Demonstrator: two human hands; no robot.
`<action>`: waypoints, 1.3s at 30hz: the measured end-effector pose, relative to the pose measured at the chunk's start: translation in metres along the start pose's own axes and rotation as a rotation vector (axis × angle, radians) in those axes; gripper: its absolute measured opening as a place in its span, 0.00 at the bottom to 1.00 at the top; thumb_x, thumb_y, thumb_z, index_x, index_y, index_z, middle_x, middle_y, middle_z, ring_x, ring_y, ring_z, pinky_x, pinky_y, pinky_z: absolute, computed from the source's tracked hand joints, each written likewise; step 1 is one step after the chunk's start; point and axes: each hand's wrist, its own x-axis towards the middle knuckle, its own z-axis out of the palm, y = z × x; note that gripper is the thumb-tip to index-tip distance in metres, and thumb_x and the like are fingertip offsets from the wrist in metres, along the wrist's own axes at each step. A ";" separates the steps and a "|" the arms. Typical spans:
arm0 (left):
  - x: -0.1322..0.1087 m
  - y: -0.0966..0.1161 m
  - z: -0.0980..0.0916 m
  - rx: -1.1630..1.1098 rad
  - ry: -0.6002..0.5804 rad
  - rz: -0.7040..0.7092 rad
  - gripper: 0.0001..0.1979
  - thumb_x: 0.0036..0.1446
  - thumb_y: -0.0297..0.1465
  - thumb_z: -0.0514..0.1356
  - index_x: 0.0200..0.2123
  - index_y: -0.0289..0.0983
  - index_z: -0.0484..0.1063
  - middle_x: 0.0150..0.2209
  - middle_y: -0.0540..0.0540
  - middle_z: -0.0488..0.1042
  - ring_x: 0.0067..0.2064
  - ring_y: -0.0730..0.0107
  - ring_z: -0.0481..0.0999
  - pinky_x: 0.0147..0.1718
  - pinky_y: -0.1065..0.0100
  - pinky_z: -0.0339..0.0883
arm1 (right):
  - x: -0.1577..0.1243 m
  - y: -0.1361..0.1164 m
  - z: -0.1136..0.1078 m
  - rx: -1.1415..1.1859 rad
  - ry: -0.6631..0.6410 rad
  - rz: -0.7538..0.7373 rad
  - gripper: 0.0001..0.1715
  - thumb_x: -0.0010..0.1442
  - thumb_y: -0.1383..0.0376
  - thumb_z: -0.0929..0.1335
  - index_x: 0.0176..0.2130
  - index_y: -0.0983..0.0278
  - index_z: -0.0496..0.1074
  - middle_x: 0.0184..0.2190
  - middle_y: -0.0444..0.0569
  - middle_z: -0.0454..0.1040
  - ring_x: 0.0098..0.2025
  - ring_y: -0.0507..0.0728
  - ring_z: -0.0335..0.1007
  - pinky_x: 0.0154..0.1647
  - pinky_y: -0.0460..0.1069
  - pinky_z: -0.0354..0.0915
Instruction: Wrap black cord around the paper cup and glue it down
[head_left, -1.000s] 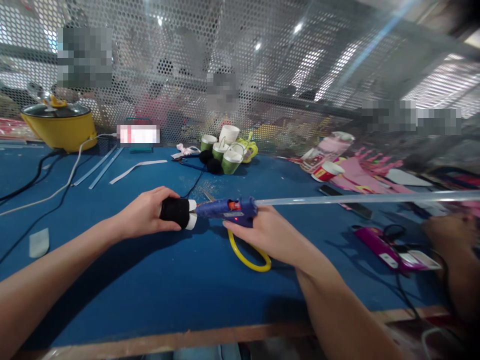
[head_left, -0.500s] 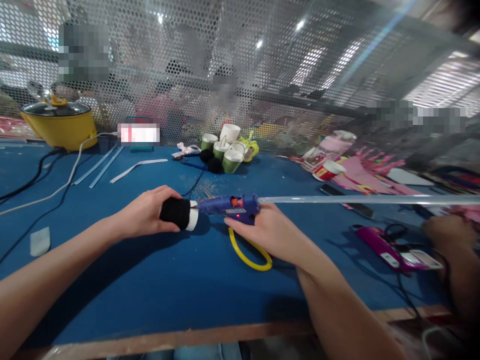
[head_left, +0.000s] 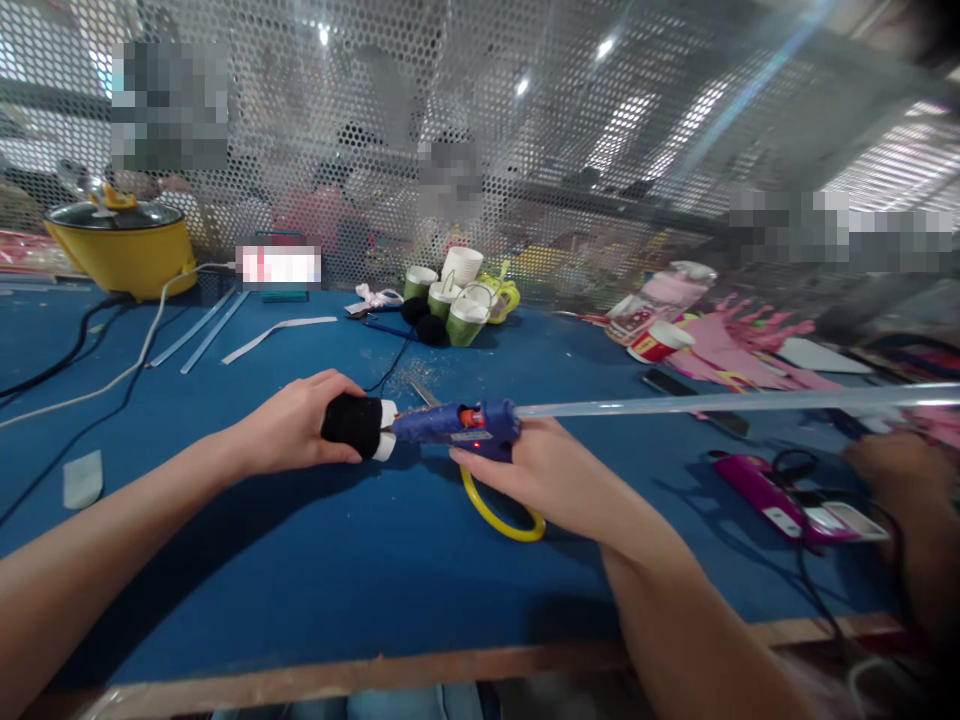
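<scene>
My left hand (head_left: 296, 432) is wrapped round a small paper cup covered in black felt (head_left: 352, 424), lying on its side with its white rim (head_left: 385, 443) to the right. My right hand (head_left: 540, 470) grips a blue hot glue gun (head_left: 459, 424), its nozzle touching the cup's rim. A long clear glue stick (head_left: 720, 402) juts from the gun's back to the right. A yellow loop (head_left: 501, 514) lies on the blue table (head_left: 337, 580) under my right hand.
Green and white paper cups (head_left: 450, 295) with black pompoms stand at the back by the perforated metal screen. A yellow pot (head_left: 120, 250) with cables sits far left. Pink felt pieces (head_left: 727, 350), a red cup (head_left: 654, 343) and a magenta tool (head_left: 780, 495) lie right. Another person's hand (head_left: 892, 470) shows at far right.
The glue gun has dipped and shifted very slightly against the cup's rim. Both hands stay in the same grip and place.
</scene>
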 end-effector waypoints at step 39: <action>-0.002 0.000 0.001 0.101 -0.046 0.081 0.23 0.43 0.30 0.65 0.44 0.39 0.60 0.44 0.45 0.67 0.45 0.59 0.69 0.40 0.63 0.59 | 0.004 -0.002 -0.002 0.045 0.015 0.057 0.20 0.56 0.61 0.62 0.16 0.62 0.55 0.14 0.40 0.61 0.17 0.49 0.56 0.20 0.46 0.56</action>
